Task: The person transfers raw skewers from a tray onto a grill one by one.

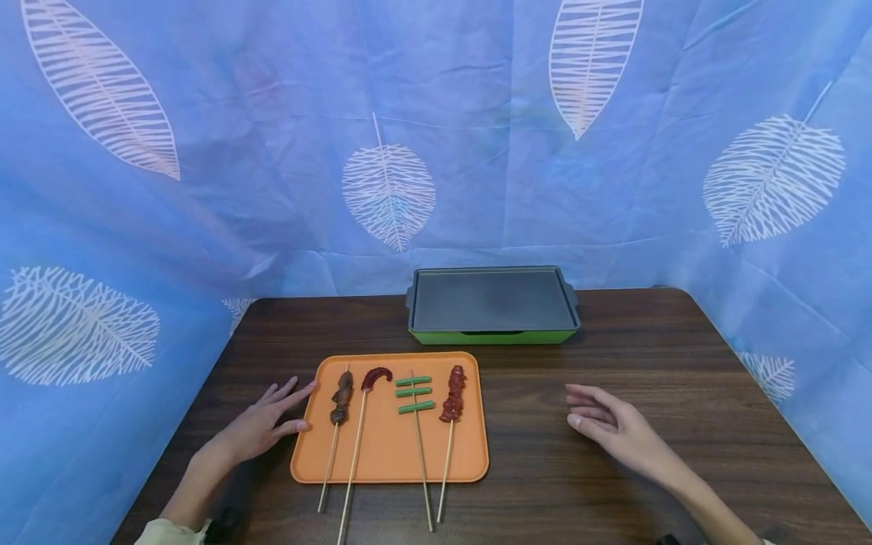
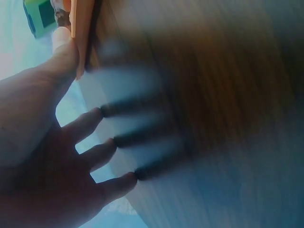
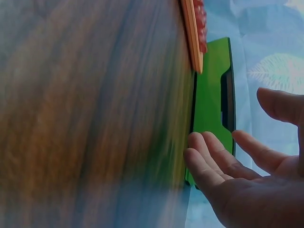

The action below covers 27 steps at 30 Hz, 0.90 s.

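An orange tray (image 1: 381,462) lies on the table with several skewers across it. From left to right these are a brown meat skewer (image 1: 343,395), a dark red curled tentacle skewer (image 1: 375,376), a skewer of green bean pieces (image 1: 414,391) and a red meat skewer (image 1: 454,395). My left hand (image 1: 255,428) is at the tray's left edge, thumb and index fingertip at the rim, the other fingers spread beside it over the table. To the right of the tray, my right hand (image 1: 623,431) holds nothing; its fingers are loosely bent.
Behind the tray, near the table's back edge, stands a green grill box (image 1: 493,337) with a dark flat plate (image 1: 493,299) on top. The skewer sticks reach past the tray's front rim. A blue leaf-patterned cloth (image 1: 463,189) hangs around the dark wooden table (image 1: 681,341).
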Each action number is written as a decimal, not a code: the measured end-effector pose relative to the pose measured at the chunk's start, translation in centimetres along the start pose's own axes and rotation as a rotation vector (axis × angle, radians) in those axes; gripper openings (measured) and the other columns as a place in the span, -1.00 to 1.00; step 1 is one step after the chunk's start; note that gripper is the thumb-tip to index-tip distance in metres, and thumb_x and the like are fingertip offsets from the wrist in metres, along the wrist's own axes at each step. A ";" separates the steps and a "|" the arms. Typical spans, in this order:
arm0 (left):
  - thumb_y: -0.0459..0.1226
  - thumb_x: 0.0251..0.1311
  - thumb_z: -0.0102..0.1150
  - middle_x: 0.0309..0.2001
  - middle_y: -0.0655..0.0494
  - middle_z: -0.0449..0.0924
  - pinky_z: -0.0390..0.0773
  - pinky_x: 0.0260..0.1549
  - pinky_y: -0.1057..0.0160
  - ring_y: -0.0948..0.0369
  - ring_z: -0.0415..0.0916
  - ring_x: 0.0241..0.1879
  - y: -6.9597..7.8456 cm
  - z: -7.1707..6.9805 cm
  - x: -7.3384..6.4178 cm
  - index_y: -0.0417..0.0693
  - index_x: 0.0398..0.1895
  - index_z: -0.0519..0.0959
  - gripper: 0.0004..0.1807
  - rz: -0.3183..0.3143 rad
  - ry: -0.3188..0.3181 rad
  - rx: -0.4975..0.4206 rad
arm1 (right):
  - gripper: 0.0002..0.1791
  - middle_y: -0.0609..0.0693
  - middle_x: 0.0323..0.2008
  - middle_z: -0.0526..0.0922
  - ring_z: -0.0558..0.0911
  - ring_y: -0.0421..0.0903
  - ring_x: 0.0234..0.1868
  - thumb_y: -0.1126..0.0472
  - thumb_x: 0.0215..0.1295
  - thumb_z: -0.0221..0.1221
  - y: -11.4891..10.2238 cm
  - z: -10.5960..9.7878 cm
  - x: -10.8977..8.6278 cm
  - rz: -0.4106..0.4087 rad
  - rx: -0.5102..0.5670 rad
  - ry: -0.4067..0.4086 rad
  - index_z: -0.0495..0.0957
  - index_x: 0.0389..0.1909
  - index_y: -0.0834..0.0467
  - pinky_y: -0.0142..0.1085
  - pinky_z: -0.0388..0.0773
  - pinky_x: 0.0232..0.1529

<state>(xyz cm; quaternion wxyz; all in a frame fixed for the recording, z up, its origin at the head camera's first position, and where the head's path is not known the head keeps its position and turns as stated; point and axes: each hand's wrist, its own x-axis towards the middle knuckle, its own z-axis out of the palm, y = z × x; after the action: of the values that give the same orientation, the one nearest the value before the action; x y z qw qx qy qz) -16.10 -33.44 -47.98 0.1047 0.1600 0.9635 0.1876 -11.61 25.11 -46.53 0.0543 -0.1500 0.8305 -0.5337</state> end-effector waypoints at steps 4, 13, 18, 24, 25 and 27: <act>0.13 0.39 0.15 0.53 -0.42 0.07 0.04 0.10 -0.69 -0.57 -0.09 0.44 1.3 0.4 0.4 0.05 0.61 0.22 -0.18 0.008 0.005 -0.027 | -0.44 0.39 0.25 0.51 0.65 0.08 0.15 0.23 0.55 0.16 -0.2 0.5 -0.3 -0.010 0.023 -0.033 0.31 0.44 0.38 -0.37 0.62 0.01; 0.13 0.39 0.14 0.55 -0.34 0.10 0.04 0.12 -0.68 -0.52 -0.04 0.45 4.3 1.2 1.3 0.06 0.61 0.23 -0.20 0.020 0.009 -0.012 | -0.42 0.41 0.19 0.53 0.69 -0.07 0.09 0.22 0.55 0.16 -0.6 1.3 -1.2 0.011 0.069 -0.102 0.30 0.44 0.42 -0.35 0.64 -0.02; 0.16 0.41 0.10 0.57 -0.27 0.08 0.03 0.14 -0.67 -0.47 -0.05 0.48 5.9 2.0 2.3 0.15 0.62 0.22 -0.22 0.016 0.003 0.004 | -0.46 0.42 0.12 0.58 0.69 -0.23 0.02 0.28 0.53 0.16 -0.5 1.9 -1.8 -0.015 0.102 -0.132 0.32 0.39 0.47 -0.36 0.65 -0.04; 0.19 0.41 0.08 0.60 -0.15 0.05 -0.02 0.16 -0.68 -0.39 -0.07 0.52 7.2 2.9 3.4 0.29 0.63 0.19 -0.23 0.009 0.001 0.025 | -0.49 0.40 0.06 0.61 0.73 -0.14 -0.02 0.31 0.54 0.13 -0.4 2.3 -2.5 0.011 0.153 -0.160 0.33 0.37 0.49 -0.31 0.67 -0.10; 0.19 0.41 0.08 0.61 -0.14 0.05 -0.03 0.15 -0.69 -0.38 -0.07 0.52 7.4 3.0 3.5 0.29 0.63 0.19 -0.23 0.010 0.003 0.027 | -0.50 0.40 0.04 0.62 0.74 -0.13 -0.04 0.32 0.55 0.12 -0.4 2.3 -2.6 0.021 0.167 -0.161 0.32 0.36 0.51 -0.28 0.69 -0.12; 0.19 0.41 0.07 0.61 -0.11 0.04 -0.04 0.16 -0.69 -0.37 -0.08 0.53 7.7 3.2 3.8 0.32 0.63 0.19 -0.24 0.007 0.003 0.032 | -0.52 0.38 -0.01 0.64 0.75 -0.11 -0.08 0.34 0.55 0.10 -0.3 2.2 -2.8 0.043 0.186 -0.160 0.32 0.33 0.55 -0.23 0.71 -0.16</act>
<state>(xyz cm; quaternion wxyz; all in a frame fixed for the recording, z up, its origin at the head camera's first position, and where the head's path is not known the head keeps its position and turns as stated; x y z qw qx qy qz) -16.70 -24.33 -48.43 0.1000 0.1649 0.9659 0.1730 -8.30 23.93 -47.42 0.1455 -0.1685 0.7735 -0.5934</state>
